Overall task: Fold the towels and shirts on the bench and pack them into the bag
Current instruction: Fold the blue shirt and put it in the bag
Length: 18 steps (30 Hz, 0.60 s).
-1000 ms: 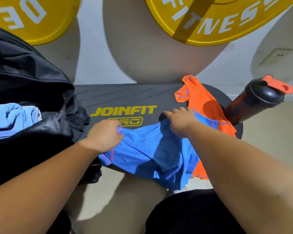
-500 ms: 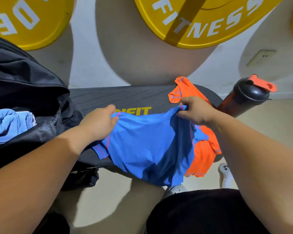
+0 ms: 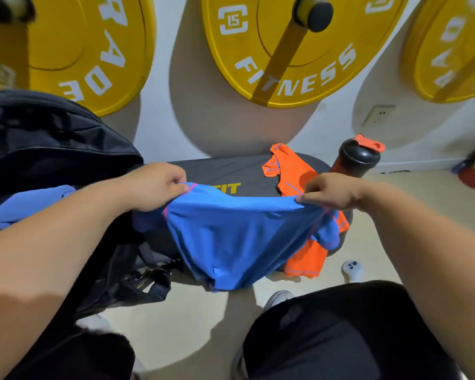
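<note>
A blue shirt [image 3: 236,237] with pink seams hangs stretched between my two hands above the black bench [image 3: 225,167]. My left hand [image 3: 157,186] pinches its left top corner. At the right top corner my right hand [image 3: 331,190] grips the cloth. The shirt's lower part droops past the bench's near edge. An orange shirt [image 3: 291,174] lies crumpled on the bench's right end, partly behind the blue one. The open black bag [image 3: 47,141] sits at the left with a light blue towel [image 3: 25,204] inside it.
A black shaker bottle [image 3: 354,159] with an orange lid stands beyond the bench's right end. Yellow weight plates [image 3: 280,50] hang on the wall behind. A white controller [image 3: 352,268] and my shoe [image 3: 277,296] are on the floor below.
Both hands have lifted the blue shirt off the bench and pulled its top edge taut between them. The view has tilted up toward the wall.
</note>
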Motion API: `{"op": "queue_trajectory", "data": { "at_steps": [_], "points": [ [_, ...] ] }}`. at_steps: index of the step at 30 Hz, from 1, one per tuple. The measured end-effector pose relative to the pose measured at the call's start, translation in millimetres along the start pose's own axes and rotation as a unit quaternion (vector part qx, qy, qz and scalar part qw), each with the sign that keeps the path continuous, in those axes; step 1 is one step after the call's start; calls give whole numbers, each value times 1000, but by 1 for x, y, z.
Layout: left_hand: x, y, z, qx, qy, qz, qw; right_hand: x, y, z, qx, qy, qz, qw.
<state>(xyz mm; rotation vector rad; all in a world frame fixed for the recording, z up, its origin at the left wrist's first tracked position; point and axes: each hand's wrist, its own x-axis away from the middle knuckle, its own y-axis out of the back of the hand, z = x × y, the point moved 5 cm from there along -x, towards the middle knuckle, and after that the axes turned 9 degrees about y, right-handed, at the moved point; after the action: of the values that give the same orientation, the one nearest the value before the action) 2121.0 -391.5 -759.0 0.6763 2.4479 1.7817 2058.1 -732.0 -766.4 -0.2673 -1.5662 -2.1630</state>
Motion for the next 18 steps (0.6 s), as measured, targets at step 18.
{"op": "queue_trajectory", "data": {
  "at_steps": [18],
  "points": [
    [-36, -26, 23, -24, 94, -59, 993, -47, 35, -6, 83, -26, -77, 993]
  ]
}}
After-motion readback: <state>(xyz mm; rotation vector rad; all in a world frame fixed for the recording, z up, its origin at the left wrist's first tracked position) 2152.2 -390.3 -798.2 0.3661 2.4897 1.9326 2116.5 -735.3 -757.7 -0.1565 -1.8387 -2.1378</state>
